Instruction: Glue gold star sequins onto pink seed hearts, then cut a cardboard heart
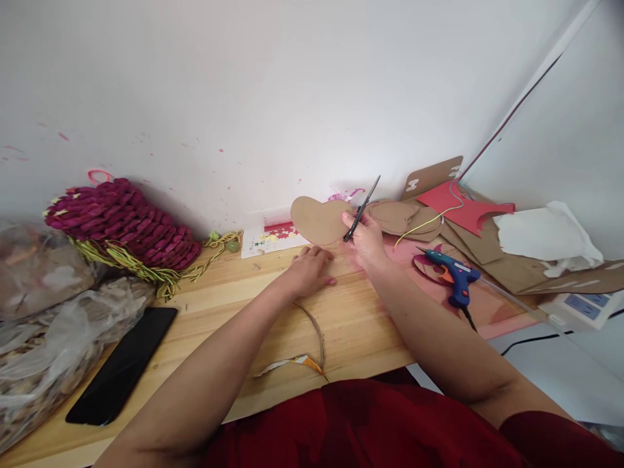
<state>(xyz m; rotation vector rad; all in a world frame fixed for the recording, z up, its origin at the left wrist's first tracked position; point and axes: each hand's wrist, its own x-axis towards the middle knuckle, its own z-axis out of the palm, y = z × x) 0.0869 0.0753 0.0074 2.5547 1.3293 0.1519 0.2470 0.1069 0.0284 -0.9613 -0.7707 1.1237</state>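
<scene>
My right hand point(364, 235) is closed around a slim black tool point(361, 209) with a long grey tapered end pointing up and away; its exact kind is hard to make out. The same hand has hold of the right edge of a brown cardboard cutout point(316, 221) with a rounded, two-lobed shape, tilted up near the wall. My left hand point(311, 268) rests palm down on the wooden table point(361, 325), just below the cutout, fingers and thumb apart with nothing in them. Behind my right hand lie more cardboard cutouts point(394, 216), with a yellow cord point(424, 224) across them.
A blue glue gun point(458, 281) lies right of my right forearm. Red sheet point(458, 205) and cardboard fill the back right. At left are a purple woven piece point(127, 224), plastic bags point(63, 351) and a black phone point(121, 367). A curved scrap strip point(319, 331) lies in front.
</scene>
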